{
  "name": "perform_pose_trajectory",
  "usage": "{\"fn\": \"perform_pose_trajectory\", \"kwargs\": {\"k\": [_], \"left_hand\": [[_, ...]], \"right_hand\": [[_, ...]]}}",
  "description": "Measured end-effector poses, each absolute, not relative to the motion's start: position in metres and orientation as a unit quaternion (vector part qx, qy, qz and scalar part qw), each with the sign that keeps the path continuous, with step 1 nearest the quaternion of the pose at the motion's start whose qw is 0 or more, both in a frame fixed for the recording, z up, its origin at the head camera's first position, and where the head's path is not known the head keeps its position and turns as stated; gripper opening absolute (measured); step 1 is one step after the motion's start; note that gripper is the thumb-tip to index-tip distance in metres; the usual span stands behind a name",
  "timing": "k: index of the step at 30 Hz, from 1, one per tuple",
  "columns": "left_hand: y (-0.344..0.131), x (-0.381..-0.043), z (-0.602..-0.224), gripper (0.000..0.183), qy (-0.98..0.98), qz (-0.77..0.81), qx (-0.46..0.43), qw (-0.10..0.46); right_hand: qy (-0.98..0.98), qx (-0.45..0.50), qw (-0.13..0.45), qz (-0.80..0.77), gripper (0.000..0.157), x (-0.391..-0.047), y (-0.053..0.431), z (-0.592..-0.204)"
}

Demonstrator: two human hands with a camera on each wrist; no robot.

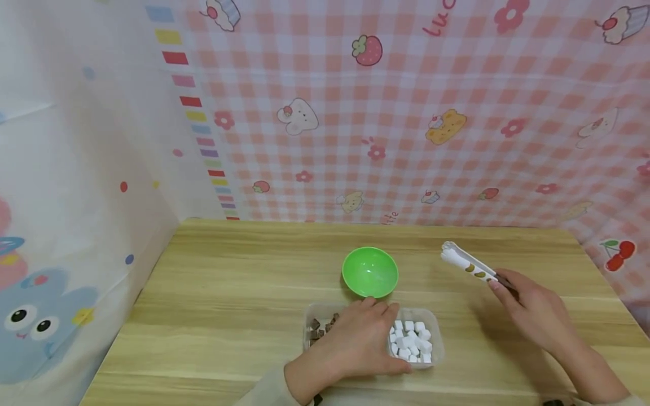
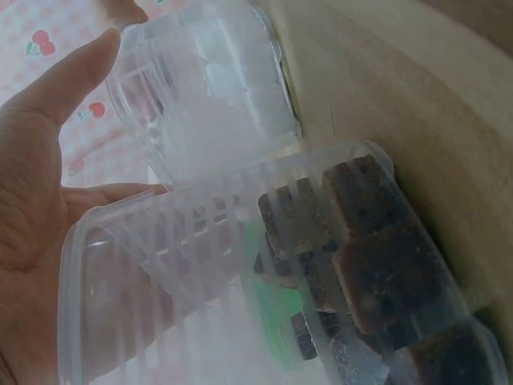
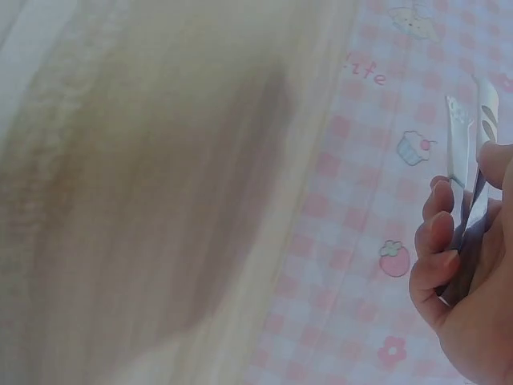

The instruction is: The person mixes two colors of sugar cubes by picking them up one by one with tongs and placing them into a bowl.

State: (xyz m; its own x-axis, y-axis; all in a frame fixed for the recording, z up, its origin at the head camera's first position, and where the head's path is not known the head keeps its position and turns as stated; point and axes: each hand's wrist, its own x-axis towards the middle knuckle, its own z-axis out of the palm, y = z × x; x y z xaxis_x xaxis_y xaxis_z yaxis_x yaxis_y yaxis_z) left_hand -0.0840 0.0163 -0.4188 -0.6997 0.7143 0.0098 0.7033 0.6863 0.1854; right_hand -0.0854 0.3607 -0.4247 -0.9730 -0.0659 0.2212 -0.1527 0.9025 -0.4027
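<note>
In the head view my left hand [image 1: 363,338] reaches across two clear plastic containers standing side by side. Its thumb lies at the near rim of the container of white cubes [image 1: 438,338], and its fingers reach over to the far side, gripping it. Brown cubes [image 1: 316,332] fill part of the other container [image 2: 72,265], half hidden under the hand. Paw-tipped white tongs [image 1: 469,264] with brown markings are held by the handle in my right hand [image 1: 538,310], raised at the right. Nothing shows between the tips. White cubes [image 1: 411,341] lie loosely piled.
A green bowl [image 1: 370,272] stands just behind the containers, close to the left fingertips; its visible inside holds nothing. Everything is on a wood-grain table [image 1: 228,282]. A pink checked cloth [image 1: 330,113] hangs behind its back edge.
</note>
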Motion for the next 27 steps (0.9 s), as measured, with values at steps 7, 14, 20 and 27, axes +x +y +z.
{"fn": "perform_pose_trajectory", "kwargs": {"k": [7, 14, 20, 27], "left_hand": [[0.016, -0.084, -0.419, 0.096, 0.917, 0.11, 0.38, 0.053], [0.016, -0.082, -0.418, 0.101, 0.918, 0.116, 0.374, 0.068], [0.017, -0.082, -0.418, 0.099, 0.916, 0.11, 0.382, 0.058], [0.017, -0.082, -0.417, 0.096, 0.916, 0.113, 0.381, 0.059]], "right_hand": [[-0.964, 0.073, 0.123, 0.224, 0.027, -0.082, 0.357, -0.417], [-0.959, 0.072, 0.139, 0.236, 0.03, -0.074, 0.352, -0.408], [-0.955, 0.082, 0.164, 0.232, 0.028, -0.069, 0.347, -0.398], [-0.941, 0.128, 0.209, 0.232, 0.026, -0.063, 0.34, -0.389]]}}
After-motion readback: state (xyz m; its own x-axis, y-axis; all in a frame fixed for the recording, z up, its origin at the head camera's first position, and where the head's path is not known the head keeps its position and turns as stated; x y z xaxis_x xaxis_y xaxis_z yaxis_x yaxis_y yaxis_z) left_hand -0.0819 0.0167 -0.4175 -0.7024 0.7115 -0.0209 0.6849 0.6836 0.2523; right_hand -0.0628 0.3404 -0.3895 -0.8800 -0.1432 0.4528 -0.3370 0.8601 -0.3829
